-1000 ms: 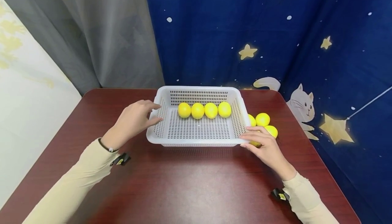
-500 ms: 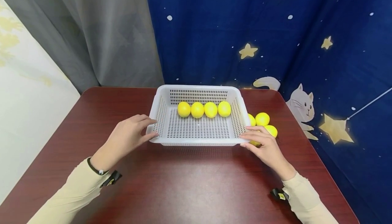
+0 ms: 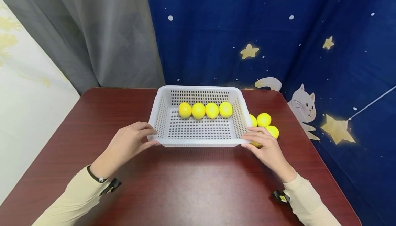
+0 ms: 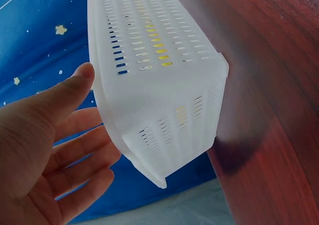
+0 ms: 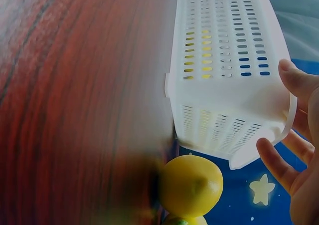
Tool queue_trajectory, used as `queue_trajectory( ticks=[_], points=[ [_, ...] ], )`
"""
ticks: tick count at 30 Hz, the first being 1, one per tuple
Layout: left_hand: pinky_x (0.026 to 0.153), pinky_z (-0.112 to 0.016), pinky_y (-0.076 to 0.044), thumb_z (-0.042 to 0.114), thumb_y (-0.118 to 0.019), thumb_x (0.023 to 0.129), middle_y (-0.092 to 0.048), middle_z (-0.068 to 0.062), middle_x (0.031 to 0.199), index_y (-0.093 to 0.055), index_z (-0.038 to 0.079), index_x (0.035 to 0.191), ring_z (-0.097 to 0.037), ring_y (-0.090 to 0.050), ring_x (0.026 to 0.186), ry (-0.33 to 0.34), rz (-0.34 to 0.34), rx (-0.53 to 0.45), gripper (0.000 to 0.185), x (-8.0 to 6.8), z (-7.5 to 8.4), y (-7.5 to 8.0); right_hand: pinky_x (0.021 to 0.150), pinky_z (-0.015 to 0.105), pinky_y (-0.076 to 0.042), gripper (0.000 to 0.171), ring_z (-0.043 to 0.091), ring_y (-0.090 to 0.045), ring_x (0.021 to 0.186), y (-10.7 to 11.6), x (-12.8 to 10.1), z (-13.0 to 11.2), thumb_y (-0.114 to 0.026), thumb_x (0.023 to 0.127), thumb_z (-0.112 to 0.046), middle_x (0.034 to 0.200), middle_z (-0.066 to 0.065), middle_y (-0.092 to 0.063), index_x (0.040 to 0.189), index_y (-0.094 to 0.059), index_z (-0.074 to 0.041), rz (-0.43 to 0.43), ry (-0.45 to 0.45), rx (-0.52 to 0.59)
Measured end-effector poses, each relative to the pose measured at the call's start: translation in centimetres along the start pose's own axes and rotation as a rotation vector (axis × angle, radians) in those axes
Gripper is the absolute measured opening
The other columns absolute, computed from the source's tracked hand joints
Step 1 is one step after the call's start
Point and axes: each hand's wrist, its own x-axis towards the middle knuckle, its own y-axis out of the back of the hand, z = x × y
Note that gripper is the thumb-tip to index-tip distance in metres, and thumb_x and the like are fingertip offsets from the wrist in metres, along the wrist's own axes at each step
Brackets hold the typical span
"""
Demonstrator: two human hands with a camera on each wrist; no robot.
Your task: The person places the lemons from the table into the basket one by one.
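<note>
A white perforated basket (image 3: pixel 199 130) stands on the dark red table (image 3: pixel 191 184), and inside it four yellow lemons (image 3: pixel 205 110) lie in a row along the far wall. The left hand (image 3: pixel 127 143) is at the near left corner of the basket, its fingers (image 4: pixel 79 150) relaxed and slightly spread, with the thumb touching the rim, while the right hand (image 3: pixel 267 148) is at the near right corner with straight fingers (image 5: pixel 274 160) against the rim. Just beside the right wall of the basket, more lemons (image 3: pixel 265 120) lie on the table, and one of them is partly hidden under the right hand.
</note>
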Motion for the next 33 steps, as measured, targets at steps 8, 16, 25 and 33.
queue_trajectory(
  ticks=[8, 16, 25, 33],
  points=[
    [0.057, -0.028, -0.051, 0.033, -0.09, 0.067, -0.069, 0.004, 0.082, -0.077, 0.016, 0.08, -0.01, -0.06, 0.071, -0.036, 0.017, 0.024, 0.025, -0.5, 0.1, -0.2, 0.101, 0.004, -0.034, 0.042, 0.022, -0.06, 0.116, 0.0, -0.2, -0.2, -0.089, 0.066, -0.008, 0.104, 0.002, -0.077, 0.106, -0.078, -0.013, -0.011, -0.011, -0.039],
    [0.055, -0.03, -0.051, 0.032, -0.088, 0.07, -0.069, 0.002, 0.08, -0.076, 0.016, 0.078, -0.011, -0.061, 0.068, -0.034, 0.041, 0.036, 0.022, -0.3, 0.2, -0.6, 0.101, 0.003, -0.033, 0.04, 0.022, -0.06, 0.117, 0.0, 0.1, -0.1, -0.088, 0.069, -0.013, 0.107, 0.003, -0.077, 0.108, -0.077, -0.012, -0.032, -0.029, -0.073],
    [0.054, -0.032, -0.05, 0.034, -0.086, 0.071, -0.07, 0.001, 0.08, -0.075, 0.015, 0.078, -0.014, -0.061, 0.067, -0.003, 0.056, 0.049, 0.023, -0.1, 0.4, -0.6, 0.104, 0.003, -0.032, 0.04, 0.023, -0.059, 0.119, 0.2, 0.4, -0.2, -0.087, 0.071, -0.015, 0.11, 0.004, -0.076, 0.11, -0.076, -0.012, -0.043, -0.03, -0.084],
    [0.057, -0.033, -0.052, 0.034, -0.087, 0.07, -0.071, 0.001, 0.082, -0.076, 0.016, 0.08, -0.015, -0.061, 0.07, 0.026, 0.065, 0.031, 0.023, -0.4, 0.7, -0.6, 0.107, 0.004, -0.027, 0.053, 0.019, -0.056, 0.125, 1.5, 0.6, -1.0, -0.086, 0.074, -0.019, 0.128, 0.0, -0.068, 0.124, -0.07, -0.016, -0.145, -0.075, -0.073]
  ],
)
